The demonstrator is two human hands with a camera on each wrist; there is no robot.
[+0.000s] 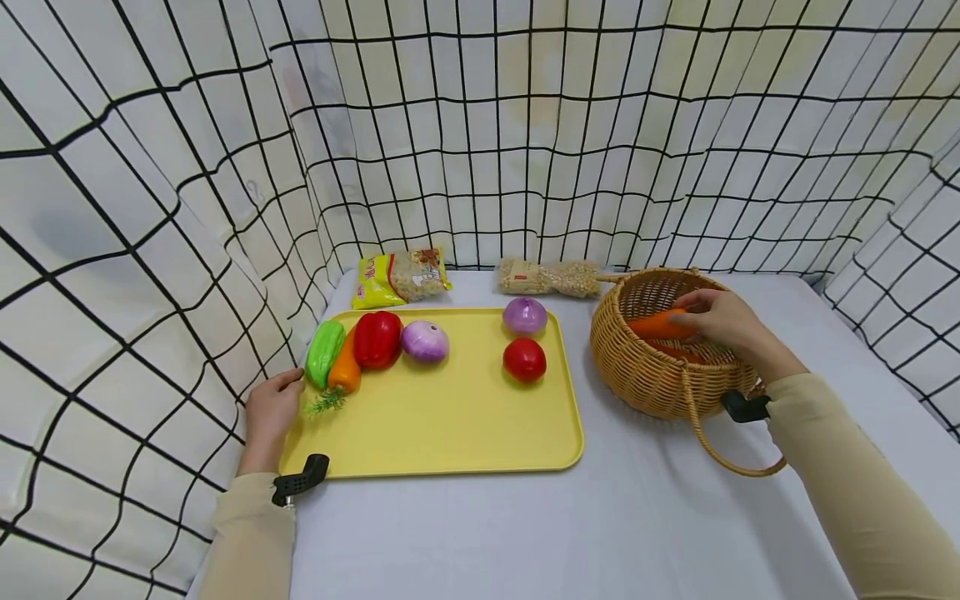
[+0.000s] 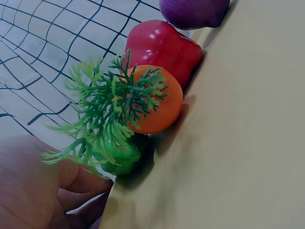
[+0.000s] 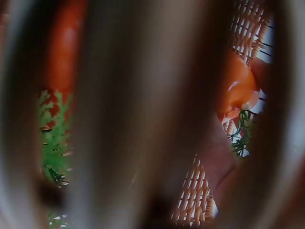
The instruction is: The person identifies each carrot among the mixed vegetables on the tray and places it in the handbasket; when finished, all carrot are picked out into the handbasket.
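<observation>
My right hand (image 1: 716, 321) grips an orange carrot (image 1: 651, 325) inside the mouth of a wicker basket (image 1: 637, 379). More orange shows beneath it in the basket. In the right wrist view the gripped carrot (image 3: 237, 88) has a green top, while blurred wicker hides much else. At the left rim of a yellow tray (image 1: 450, 433), my left hand (image 1: 272, 410) holds the edge between thumb and fingers. Beside it on the tray lie a green pepper (image 1: 324, 354), an orange carrot with a leafy top (image 2: 159, 109) and a red bell pepper (image 1: 378, 340).
Two purple onions, one mid-left (image 1: 425, 342) and one at the back right (image 1: 525, 316), share the tray with a tomato (image 1: 524, 360). Behind it lie a yellow packet (image 1: 401, 277) and a clear packet (image 1: 547, 277). A basket handle (image 1: 723, 458) hangs toward the front. Netted walls surround the table.
</observation>
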